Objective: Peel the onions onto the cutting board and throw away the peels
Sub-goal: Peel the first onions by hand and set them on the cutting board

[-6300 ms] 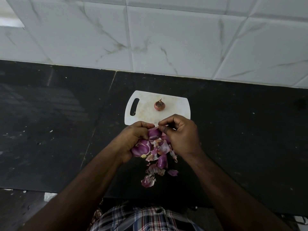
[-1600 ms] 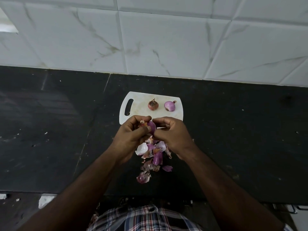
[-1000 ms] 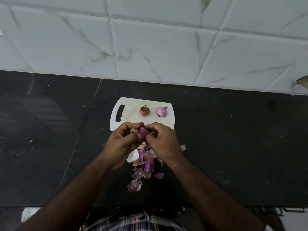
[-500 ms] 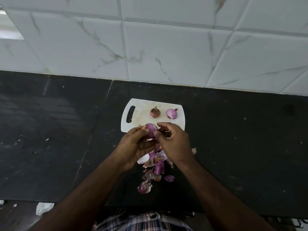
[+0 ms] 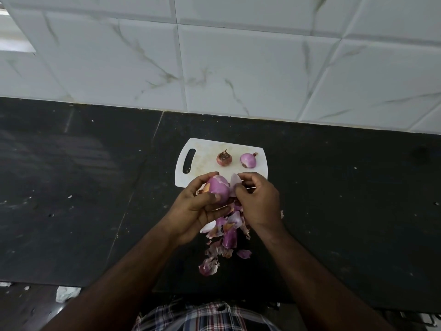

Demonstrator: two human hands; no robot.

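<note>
My left hand (image 5: 198, 209) grips a purple onion (image 5: 218, 187) just in front of the white cutting board (image 5: 202, 149). My right hand (image 5: 259, 200) pinches a pale strip of peel (image 5: 235, 181) that stands up off the onion's right side. On the board lie an unpeeled brown-red onion (image 5: 224, 158) and, right of it, a peeled purple onion (image 5: 248, 160). A heap of purple and white peels (image 5: 226, 237) lies on the black counter below my hands, partly hidden by them.
The black stone counter (image 5: 334, 199) runs left and right of the board. A white marble-tiled wall (image 5: 238, 68) rises behind it. The counter's front edge is near my checked shirt (image 5: 205, 316). A scrap of white paper (image 5: 66, 293) lies on the floor at lower left.
A peeled onion has appeared on the board since the oldest frame. In the last second my right hand has pulled a pale layer away from the onion held in my left hand.
</note>
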